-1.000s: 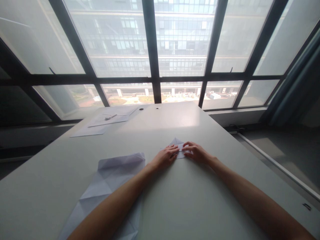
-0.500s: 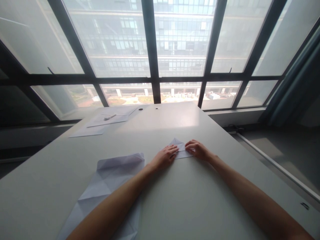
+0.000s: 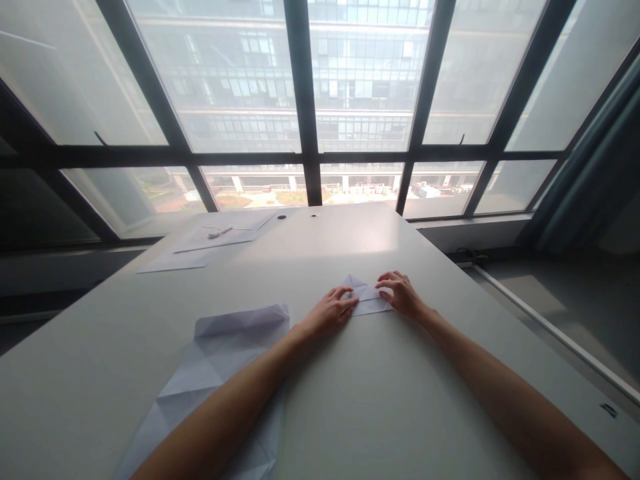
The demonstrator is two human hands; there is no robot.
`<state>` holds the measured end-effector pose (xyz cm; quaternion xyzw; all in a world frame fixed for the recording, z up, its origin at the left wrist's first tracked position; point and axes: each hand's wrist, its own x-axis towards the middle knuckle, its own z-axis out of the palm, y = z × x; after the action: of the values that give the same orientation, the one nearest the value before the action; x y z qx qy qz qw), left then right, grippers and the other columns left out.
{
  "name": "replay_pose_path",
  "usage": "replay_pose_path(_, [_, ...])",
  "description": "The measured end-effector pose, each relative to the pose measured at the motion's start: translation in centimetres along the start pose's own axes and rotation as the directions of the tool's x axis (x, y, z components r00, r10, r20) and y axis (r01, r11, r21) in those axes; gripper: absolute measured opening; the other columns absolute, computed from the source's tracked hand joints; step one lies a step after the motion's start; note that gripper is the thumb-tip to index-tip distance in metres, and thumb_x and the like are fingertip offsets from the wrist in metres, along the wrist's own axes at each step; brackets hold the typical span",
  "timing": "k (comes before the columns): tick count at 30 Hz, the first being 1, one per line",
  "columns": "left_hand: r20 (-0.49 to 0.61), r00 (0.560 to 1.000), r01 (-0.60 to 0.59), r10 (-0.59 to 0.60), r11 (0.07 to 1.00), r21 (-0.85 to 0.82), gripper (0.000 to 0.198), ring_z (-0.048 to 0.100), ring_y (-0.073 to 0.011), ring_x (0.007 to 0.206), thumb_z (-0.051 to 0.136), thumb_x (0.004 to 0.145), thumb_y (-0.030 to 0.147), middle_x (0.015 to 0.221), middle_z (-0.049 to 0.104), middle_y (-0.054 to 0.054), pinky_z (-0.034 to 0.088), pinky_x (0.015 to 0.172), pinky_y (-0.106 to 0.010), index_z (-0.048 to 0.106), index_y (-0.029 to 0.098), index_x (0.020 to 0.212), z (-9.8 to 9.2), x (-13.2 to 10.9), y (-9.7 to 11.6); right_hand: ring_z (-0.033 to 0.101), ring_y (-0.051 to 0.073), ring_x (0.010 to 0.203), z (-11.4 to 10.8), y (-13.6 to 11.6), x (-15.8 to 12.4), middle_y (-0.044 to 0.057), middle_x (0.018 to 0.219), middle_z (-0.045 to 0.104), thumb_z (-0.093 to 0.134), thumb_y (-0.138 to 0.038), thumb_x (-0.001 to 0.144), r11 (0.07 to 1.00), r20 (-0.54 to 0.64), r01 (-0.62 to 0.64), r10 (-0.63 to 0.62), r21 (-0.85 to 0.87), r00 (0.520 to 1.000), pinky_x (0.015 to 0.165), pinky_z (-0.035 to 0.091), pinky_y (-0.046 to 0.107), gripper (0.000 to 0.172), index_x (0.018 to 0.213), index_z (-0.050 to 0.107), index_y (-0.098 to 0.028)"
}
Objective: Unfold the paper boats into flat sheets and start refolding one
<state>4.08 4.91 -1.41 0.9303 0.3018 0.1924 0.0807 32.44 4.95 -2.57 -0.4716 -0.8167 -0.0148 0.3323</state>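
So the main thing here is a small folded piece of plain white paper (image 3: 369, 293), lying flat on a smooth, glossy white desk (image 3: 360, 380) between the two bare hands. It's got a pointed peak on its far side, a straight near edge, and a crisp crease running across it.

The left hand (image 3: 331, 309) rests over its left end, fingers loosely bent, with a bit of a gap between thumb and forefinger, so it's more holding the paper down than gripping it. The right hand (image 3: 401, 296) is half curled at its right end, fingertips right at the edge; can't tell if it's actually pinching the paper.

Nearer and to the left of the folded paper there's a big creased white paper sheet (image 3: 225, 340), fold lines all over it, its far edge bent up a bit, with the left forearm across part of it. Farther off to the left of the folded paper are some flat white paper sheets (image 3: 175, 260) with a slim whitish stick-shaped object (image 3: 220, 233) on top, too blurry to make out. Straight beyond the folded paper is a dark-framed glass window (image 3: 309, 100), and well off to its right hangs a blue-grey fabric curtain (image 3: 590, 150) with long soft folds.
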Motion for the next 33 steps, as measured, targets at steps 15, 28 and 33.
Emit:
replay_pose_path(15, [-0.021,0.999,-0.033,0.033,0.999,0.029,0.037,0.051,-0.0254,0.121,0.050,0.101,0.025,0.133,0.061,-0.004,0.043,0.106,-0.042,0.060,0.036,0.135,-0.2,-0.1,0.3,0.062,0.023,0.107,0.3,-4.0,0.2,0.007,0.114,0.070,0.063,-0.014,0.092,0.969,0.159,0.188,-0.214,0.163,0.964,0.093,0.051,0.039,0.031,0.116,0.073,-0.032])
replay_pose_path(28, [-0.016,0.998,-0.057,0.057,0.998,-0.006,0.044,0.053,-0.0243,0.119,0.054,0.098,0.023,0.132,0.062,-0.001,0.043,0.105,-0.040,0.058,0.040,0.138,-0.3,-0.3,0.3,0.061,0.022,0.104,0.2,-4.2,0.2,0.006,0.110,0.070,0.064,-0.019,0.094,0.974,0.181,0.163,-0.191,0.160,0.965,0.091,0.051,0.037,0.026,0.113,0.075,-0.033])
replay_pose_path(33, [-0.029,0.998,-0.047,0.047,0.999,-0.013,0.042,0.054,-0.0244,0.118,0.054,0.098,0.024,0.131,0.063,-0.002,0.043,0.105,-0.041,0.059,0.040,0.137,-0.3,-0.2,0.4,0.061,0.022,0.104,0.3,-4.1,0.2,0.006,0.110,0.070,0.065,-0.019,0.093,0.973,0.171,0.159,-0.187,0.166,0.967,0.091,0.051,0.037,0.027,0.113,0.075,-0.034])
